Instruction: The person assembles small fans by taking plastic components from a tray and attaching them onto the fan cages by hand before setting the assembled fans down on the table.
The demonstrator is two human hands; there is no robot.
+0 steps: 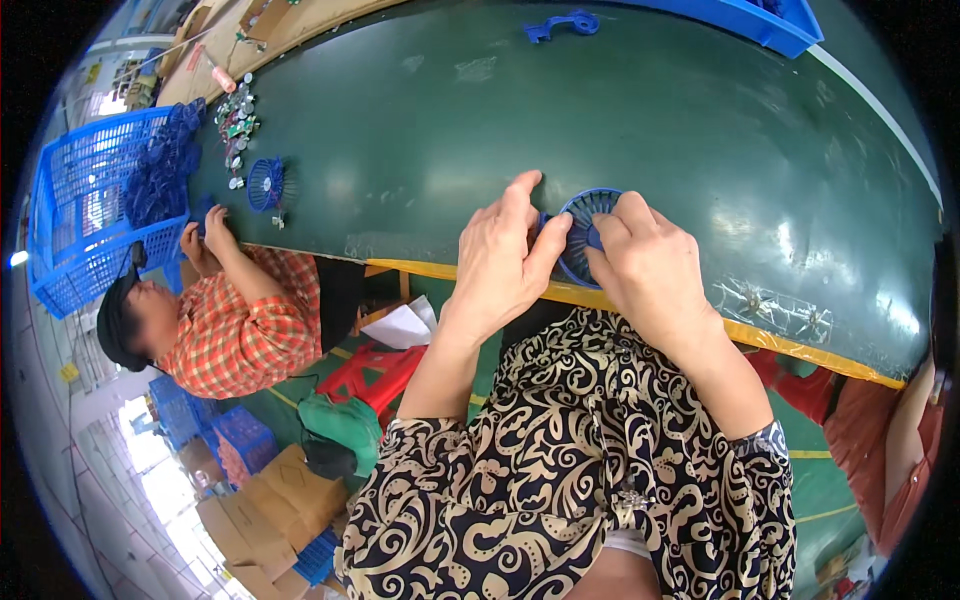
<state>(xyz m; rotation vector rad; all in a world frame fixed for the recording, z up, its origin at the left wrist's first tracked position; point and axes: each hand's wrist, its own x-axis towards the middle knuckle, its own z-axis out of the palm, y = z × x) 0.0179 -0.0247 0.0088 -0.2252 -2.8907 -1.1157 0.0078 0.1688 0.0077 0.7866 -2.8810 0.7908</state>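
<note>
Right hand (pixel 648 265): fingers bent close together over the middle of the blue round cage (pixel 579 240); I cannot tell what they pinch.
Left hand (pixel 505 252): thumb touches the cage's left rim, pointing finger spread wide from it; I cannot tell if the other fingers grip.
Cage spot: between both hands, by the near edge of the green tabletop (pixel 400 130).
Left end: another blue cage (pixel 264 185), little wired parts (pixel 238 128), a co-worker's hands (pixel 207 240), a blue basket (pixel 105 165).
Far side: a blue ring-ended piece (pixel 548 30), a blue bin (pixel 745 28).

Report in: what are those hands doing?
Left hand: thumb at blue cage rim. Right hand: fingers over blue cage. Cage on green tabletop, near edge. Loose blue part well clear.
</note>
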